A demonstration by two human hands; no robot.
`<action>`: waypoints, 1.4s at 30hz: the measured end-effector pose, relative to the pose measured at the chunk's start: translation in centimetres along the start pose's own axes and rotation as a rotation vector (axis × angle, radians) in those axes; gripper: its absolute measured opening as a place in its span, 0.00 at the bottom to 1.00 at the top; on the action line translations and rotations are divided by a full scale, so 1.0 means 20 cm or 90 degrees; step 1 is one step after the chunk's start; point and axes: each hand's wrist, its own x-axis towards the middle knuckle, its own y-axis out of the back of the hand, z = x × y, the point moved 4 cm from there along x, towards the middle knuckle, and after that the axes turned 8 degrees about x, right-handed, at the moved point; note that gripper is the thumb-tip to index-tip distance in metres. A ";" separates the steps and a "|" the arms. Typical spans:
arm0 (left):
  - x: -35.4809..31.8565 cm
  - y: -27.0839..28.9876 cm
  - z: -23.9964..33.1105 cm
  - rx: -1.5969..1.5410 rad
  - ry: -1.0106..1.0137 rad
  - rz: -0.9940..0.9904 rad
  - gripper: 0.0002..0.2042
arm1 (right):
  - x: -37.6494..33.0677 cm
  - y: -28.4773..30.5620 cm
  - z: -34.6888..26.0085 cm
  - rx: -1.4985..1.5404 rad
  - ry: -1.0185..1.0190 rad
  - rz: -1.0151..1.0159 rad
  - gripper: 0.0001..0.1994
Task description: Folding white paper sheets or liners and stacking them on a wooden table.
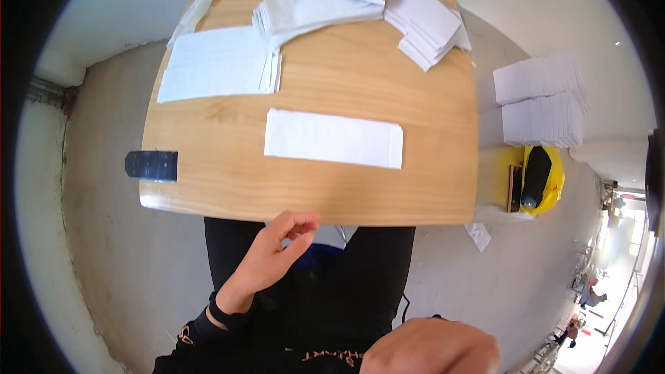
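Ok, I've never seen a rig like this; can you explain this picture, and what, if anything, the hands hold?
There's no machine: it's a person working bare-handed. The picture comes from a fisheye camera on their head, looking down, so straight edges bend. On the pale wood-grain table lie a long white paper-like rectangle near the middle, flat white stacks beyond it, and a dark oblong object at the left edge. The left hand, by the near edge, appears empty and half curled; the right hand is low in view, its grip hidden.
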 end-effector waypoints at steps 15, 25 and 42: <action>0.09 0.04 -0.01 -0.077 0.029 0.033 0.13 | 0.04 0.03 0.01 0.046 0.133 -0.070 0.07; 0.07 0.00 -0.02 -0.042 0.019 0.012 0.12 | 0.10 0.07 -0.09 -0.092 0.253 -0.114 0.07; 0.18 0.13 -0.07 0.145 -0.071 0.211 0.11 | 0.13 0.26 -0.20 -0.134 0.154 -0.283 0.06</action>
